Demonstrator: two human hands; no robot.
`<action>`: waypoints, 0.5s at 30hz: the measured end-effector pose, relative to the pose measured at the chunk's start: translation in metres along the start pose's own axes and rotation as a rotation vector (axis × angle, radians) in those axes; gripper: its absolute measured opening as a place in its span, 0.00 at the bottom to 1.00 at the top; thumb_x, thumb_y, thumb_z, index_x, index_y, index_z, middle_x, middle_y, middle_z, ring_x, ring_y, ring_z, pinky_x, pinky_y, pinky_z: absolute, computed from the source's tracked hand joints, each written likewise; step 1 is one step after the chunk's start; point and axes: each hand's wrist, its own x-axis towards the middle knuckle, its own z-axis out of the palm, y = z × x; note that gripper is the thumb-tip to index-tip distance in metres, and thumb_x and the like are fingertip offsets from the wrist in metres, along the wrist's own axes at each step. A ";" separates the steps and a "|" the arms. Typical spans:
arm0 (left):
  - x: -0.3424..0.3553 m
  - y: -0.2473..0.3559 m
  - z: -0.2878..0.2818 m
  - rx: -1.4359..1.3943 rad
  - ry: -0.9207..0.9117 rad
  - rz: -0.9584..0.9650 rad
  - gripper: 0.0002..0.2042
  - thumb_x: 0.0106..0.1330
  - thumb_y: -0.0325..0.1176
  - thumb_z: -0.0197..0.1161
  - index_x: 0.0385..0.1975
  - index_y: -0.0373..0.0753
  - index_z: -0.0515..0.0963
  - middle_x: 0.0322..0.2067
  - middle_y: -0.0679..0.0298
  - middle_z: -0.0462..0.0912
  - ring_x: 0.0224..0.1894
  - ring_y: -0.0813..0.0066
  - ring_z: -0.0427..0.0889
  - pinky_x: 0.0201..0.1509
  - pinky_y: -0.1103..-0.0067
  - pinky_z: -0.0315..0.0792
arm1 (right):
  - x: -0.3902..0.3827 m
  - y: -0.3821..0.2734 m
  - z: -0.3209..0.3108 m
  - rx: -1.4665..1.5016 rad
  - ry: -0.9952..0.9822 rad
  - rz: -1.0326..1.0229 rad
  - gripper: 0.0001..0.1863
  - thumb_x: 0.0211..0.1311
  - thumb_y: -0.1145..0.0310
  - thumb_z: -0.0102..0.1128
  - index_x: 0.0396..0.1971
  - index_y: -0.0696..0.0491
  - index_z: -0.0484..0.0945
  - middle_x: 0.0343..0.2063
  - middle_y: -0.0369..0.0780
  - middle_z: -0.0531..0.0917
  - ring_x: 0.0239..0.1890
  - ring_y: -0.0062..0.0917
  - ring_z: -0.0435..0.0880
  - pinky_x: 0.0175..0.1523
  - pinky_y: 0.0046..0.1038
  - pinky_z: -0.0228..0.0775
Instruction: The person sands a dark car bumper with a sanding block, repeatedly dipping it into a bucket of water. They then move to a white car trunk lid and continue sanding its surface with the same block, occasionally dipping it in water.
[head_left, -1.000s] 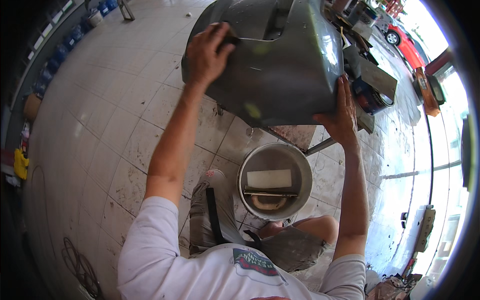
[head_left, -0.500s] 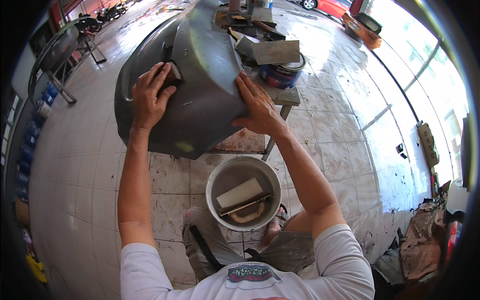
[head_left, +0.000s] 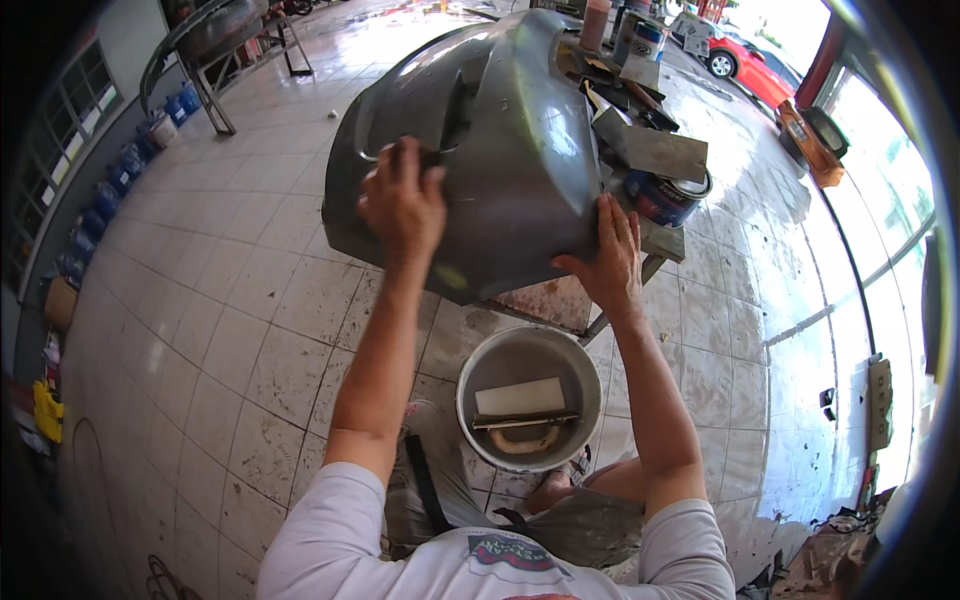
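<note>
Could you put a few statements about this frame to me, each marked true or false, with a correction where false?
1. The right grip rests against the dark grey panel. True.
2. The left grip is inside the basin. False: it is up at the panel.
3. A pale rectangular slab lies in the basin. True.
4. The blue can stands left of the panel in the picture. False: it stands to the right.
5. A red car shows at the upper right. True.
</note>
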 end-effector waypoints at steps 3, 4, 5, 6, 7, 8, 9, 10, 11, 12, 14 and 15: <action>-0.007 0.040 0.005 -0.183 -0.037 0.318 0.30 0.73 0.51 0.68 0.73 0.52 0.76 0.67 0.57 0.78 0.61 0.50 0.80 0.60 0.54 0.74 | -0.006 -0.004 -0.010 0.026 0.029 -0.046 0.62 0.45 0.52 0.89 0.78 0.59 0.63 0.75 0.52 0.70 0.78 0.45 0.68 0.83 0.52 0.54; -0.002 0.034 0.003 -0.221 -0.048 0.382 0.30 0.72 0.51 0.69 0.73 0.52 0.76 0.67 0.57 0.78 0.61 0.49 0.80 0.61 0.54 0.74 | -0.011 -0.006 -0.016 0.053 0.005 -0.001 0.61 0.46 0.52 0.89 0.78 0.59 0.65 0.76 0.51 0.70 0.78 0.45 0.68 0.82 0.50 0.56; -0.001 0.024 0.004 -0.218 -0.081 0.522 0.30 0.72 0.52 0.69 0.72 0.51 0.76 0.66 0.56 0.78 0.61 0.49 0.80 0.61 0.54 0.74 | -0.018 -0.007 -0.023 0.093 -0.014 0.027 0.59 0.47 0.53 0.88 0.78 0.58 0.66 0.76 0.51 0.71 0.78 0.45 0.68 0.82 0.48 0.58; 0.006 0.001 0.003 -0.226 -0.100 0.336 0.30 0.72 0.52 0.68 0.72 0.51 0.76 0.67 0.57 0.78 0.62 0.50 0.80 0.60 0.53 0.75 | -0.027 -0.009 -0.031 0.136 0.014 -0.014 0.57 0.49 0.54 0.88 0.77 0.58 0.67 0.76 0.50 0.71 0.78 0.45 0.68 0.81 0.47 0.60; 0.009 -0.023 0.003 -0.179 -0.078 0.255 0.30 0.72 0.52 0.67 0.72 0.51 0.75 0.67 0.58 0.78 0.62 0.52 0.80 0.59 0.52 0.75 | -0.038 -0.010 -0.038 0.234 -0.122 0.119 0.53 0.51 0.56 0.87 0.76 0.57 0.69 0.74 0.50 0.73 0.76 0.45 0.71 0.80 0.45 0.63; 0.018 -0.049 0.001 -0.147 -0.133 0.073 0.30 0.73 0.53 0.66 0.73 0.51 0.75 0.67 0.59 0.78 0.62 0.51 0.80 0.60 0.52 0.75 | -0.050 -0.011 -0.045 0.335 -0.209 0.174 0.50 0.53 0.58 0.86 0.75 0.55 0.71 0.71 0.50 0.76 0.74 0.46 0.74 0.78 0.44 0.65; 0.015 -0.063 0.001 -0.117 -0.063 -0.096 0.30 0.74 0.54 0.65 0.73 0.51 0.75 0.68 0.60 0.78 0.63 0.50 0.81 0.62 0.52 0.76 | -0.063 -0.012 -0.050 0.438 -0.296 0.229 0.46 0.56 0.60 0.85 0.74 0.54 0.73 0.69 0.50 0.79 0.72 0.46 0.77 0.76 0.43 0.68; 0.021 -0.074 -0.002 -0.045 -0.194 -0.214 0.30 0.74 0.54 0.64 0.73 0.51 0.75 0.69 0.60 0.77 0.63 0.50 0.80 0.63 0.51 0.75 | -0.074 -0.013 -0.053 0.498 -0.439 0.336 0.43 0.58 0.62 0.84 0.73 0.53 0.75 0.67 0.51 0.82 0.70 0.46 0.79 0.74 0.42 0.71; 0.020 -0.073 -0.005 0.015 -0.245 -0.342 0.30 0.75 0.54 0.64 0.73 0.51 0.75 0.70 0.61 0.77 0.64 0.50 0.80 0.64 0.51 0.75 | -0.085 -0.014 -0.053 0.561 -0.611 0.359 0.41 0.60 0.60 0.82 0.73 0.53 0.75 0.65 0.51 0.83 0.68 0.46 0.81 0.73 0.42 0.72; 0.024 -0.064 -0.009 0.087 -0.274 -0.475 0.30 0.75 0.55 0.63 0.73 0.51 0.75 0.70 0.61 0.76 0.65 0.50 0.79 0.64 0.50 0.75 | -0.093 -0.015 -0.050 0.573 -0.831 0.429 0.40 0.62 0.59 0.81 0.72 0.53 0.76 0.63 0.51 0.84 0.66 0.47 0.83 0.71 0.42 0.74; 0.021 -0.022 -0.012 -0.026 -0.111 -0.045 0.30 0.75 0.55 0.64 0.74 0.53 0.75 0.71 0.62 0.75 0.67 0.51 0.77 0.64 0.50 0.74 | -0.105 -0.018 -0.037 0.435 -1.135 0.376 0.38 0.64 0.55 0.78 0.71 0.53 0.77 0.60 0.51 0.86 0.63 0.47 0.85 0.69 0.42 0.75; 0.025 0.004 -0.016 -0.126 -0.081 0.205 0.29 0.75 0.55 0.64 0.74 0.54 0.74 0.72 0.63 0.74 0.68 0.50 0.76 0.63 0.50 0.74 | -0.110 -0.020 -0.028 0.284 -1.211 0.248 0.38 0.65 0.52 0.77 0.71 0.53 0.78 0.60 0.51 0.87 0.62 0.47 0.85 0.69 0.42 0.76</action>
